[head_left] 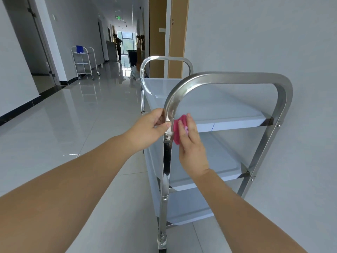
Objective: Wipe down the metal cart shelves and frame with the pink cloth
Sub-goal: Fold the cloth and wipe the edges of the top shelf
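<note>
we are on the near-left upright (166,161) of the metal cart (282,106), just below the bend of the hoop; our left hand (155,125) is curled round that upright from the outside, thumb and fingers pinching it, which should steady the cart; our right hand (191,145) lies with straight fingers on the pink cloth (177,130), pressing it against the inner face of the same upright, its thumb hidden; the hands sit close, the post between them. to do this well, we judge, the cloth should wrap further round the bar, so front and back are caught in one pass; long strokes down the post, slower over the screw bracket (168,137), where dirt would lodge; the patch under the left hand will need wiping too; the shelves (228,114) lie beyond, no cloth on them now.
</note>
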The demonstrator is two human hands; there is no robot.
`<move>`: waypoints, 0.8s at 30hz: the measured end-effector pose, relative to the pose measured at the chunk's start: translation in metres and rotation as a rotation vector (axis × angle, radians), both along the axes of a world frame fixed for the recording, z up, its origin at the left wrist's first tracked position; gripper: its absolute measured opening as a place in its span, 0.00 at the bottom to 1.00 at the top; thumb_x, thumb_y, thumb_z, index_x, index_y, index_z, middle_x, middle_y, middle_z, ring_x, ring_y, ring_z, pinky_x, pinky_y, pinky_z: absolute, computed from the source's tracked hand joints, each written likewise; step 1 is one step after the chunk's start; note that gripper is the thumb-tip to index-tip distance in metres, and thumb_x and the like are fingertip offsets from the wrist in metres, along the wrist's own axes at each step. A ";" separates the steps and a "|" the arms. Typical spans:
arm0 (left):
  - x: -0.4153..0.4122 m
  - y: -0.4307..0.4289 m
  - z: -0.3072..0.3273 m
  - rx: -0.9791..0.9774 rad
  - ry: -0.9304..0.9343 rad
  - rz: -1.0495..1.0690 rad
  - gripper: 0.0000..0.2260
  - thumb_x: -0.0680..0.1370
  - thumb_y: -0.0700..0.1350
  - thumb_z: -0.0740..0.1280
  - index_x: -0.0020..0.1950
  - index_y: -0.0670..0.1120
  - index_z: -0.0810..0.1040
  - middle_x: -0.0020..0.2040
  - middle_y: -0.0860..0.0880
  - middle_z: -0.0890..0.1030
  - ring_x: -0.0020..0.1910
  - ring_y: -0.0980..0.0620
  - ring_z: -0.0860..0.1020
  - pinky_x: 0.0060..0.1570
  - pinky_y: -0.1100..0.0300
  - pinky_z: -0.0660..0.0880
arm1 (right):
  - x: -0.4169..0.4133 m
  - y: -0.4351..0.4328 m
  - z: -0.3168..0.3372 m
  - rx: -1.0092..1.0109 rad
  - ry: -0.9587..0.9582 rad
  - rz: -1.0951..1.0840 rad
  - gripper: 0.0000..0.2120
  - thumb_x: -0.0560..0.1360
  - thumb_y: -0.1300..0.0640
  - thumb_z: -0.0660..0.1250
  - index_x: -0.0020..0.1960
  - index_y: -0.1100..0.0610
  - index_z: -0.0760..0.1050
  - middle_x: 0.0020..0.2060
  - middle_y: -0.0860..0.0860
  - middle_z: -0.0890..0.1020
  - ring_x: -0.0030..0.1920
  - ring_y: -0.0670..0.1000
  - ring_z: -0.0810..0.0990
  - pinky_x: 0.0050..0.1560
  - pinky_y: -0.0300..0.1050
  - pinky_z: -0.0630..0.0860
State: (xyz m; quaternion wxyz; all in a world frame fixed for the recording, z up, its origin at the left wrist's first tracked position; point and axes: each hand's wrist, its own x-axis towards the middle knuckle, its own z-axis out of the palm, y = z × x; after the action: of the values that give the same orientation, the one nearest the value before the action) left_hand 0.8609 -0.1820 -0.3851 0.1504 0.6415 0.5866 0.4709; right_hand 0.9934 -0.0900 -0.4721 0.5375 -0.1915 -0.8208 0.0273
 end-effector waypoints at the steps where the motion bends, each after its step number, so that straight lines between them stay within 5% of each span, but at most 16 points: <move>1: -0.001 0.000 0.000 -0.008 0.001 -0.002 0.05 0.78 0.40 0.63 0.52 0.48 0.74 0.42 0.53 0.77 0.42 0.57 0.76 0.51 0.61 0.72 | 0.010 -0.002 0.006 -0.052 0.011 0.018 0.29 0.72 0.74 0.58 0.72 0.62 0.64 0.76 0.59 0.55 0.74 0.50 0.58 0.70 0.30 0.56; 4: 0.003 0.002 0.007 0.040 -0.008 0.003 0.12 0.77 0.41 0.64 0.59 0.50 0.70 0.51 0.50 0.78 0.50 0.53 0.78 0.54 0.58 0.75 | 0.041 -0.001 0.027 -0.162 0.067 0.026 0.26 0.73 0.71 0.53 0.70 0.63 0.67 0.71 0.62 0.65 0.71 0.46 0.63 0.70 0.36 0.62; 6: 0.010 0.007 0.022 0.170 0.005 0.033 0.20 0.76 0.45 0.64 0.66 0.53 0.63 0.59 0.52 0.74 0.56 0.56 0.75 0.57 0.63 0.72 | 0.058 0.003 0.044 -0.277 0.121 0.017 0.27 0.69 0.72 0.53 0.66 0.61 0.73 0.61 0.52 0.76 0.63 0.46 0.72 0.66 0.44 0.69; 8: 0.019 0.014 0.050 0.279 0.091 0.072 0.23 0.76 0.45 0.63 0.70 0.49 0.61 0.64 0.52 0.70 0.60 0.60 0.70 0.57 0.72 0.67 | 0.073 0.001 0.067 -0.461 0.177 -0.009 0.27 0.68 0.73 0.55 0.61 0.55 0.76 0.53 0.41 0.77 0.55 0.39 0.75 0.60 0.38 0.72; 11: 0.031 0.021 0.101 0.356 0.261 0.015 0.19 0.75 0.40 0.63 0.65 0.42 0.69 0.63 0.48 0.71 0.60 0.57 0.70 0.59 0.68 0.66 | 0.090 -0.010 0.115 -0.768 0.316 -0.067 0.28 0.70 0.76 0.57 0.52 0.46 0.78 0.48 0.42 0.78 0.45 0.36 0.75 0.50 0.30 0.72; 17: 0.060 0.031 0.219 0.013 0.206 -0.248 0.14 0.73 0.43 0.62 0.58 0.44 0.76 0.53 0.54 0.75 0.54 0.57 0.75 0.59 0.60 0.71 | 0.129 -0.035 0.278 -0.957 0.410 -0.098 0.25 0.67 0.75 0.59 0.48 0.48 0.80 0.38 0.40 0.82 0.39 0.40 0.77 0.44 0.38 0.75; 22: 0.095 0.023 0.361 -0.261 0.016 -0.469 0.25 0.73 0.39 0.65 0.68 0.56 0.65 0.60 0.55 0.74 0.59 0.57 0.75 0.57 0.62 0.73 | 0.163 -0.040 0.444 -1.032 0.583 -0.031 0.25 0.61 0.68 0.58 0.47 0.46 0.83 0.35 0.45 0.80 0.34 0.50 0.74 0.45 0.57 0.74; 24: 0.110 0.022 0.414 -0.224 0.004 -0.537 0.30 0.74 0.36 0.67 0.71 0.56 0.62 0.60 0.52 0.75 0.57 0.54 0.78 0.55 0.62 0.75 | 0.172 -0.041 0.500 -1.056 0.617 0.019 0.24 0.63 0.69 0.59 0.49 0.48 0.83 0.32 0.47 0.78 0.29 0.50 0.71 0.45 0.65 0.76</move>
State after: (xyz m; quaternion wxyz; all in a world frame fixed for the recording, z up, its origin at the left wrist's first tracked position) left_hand 0.9707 -0.1603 0.0291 0.3386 0.7540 0.4445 0.3453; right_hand 1.1655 -0.1307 0.0278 0.5828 -0.4080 -0.5044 0.4894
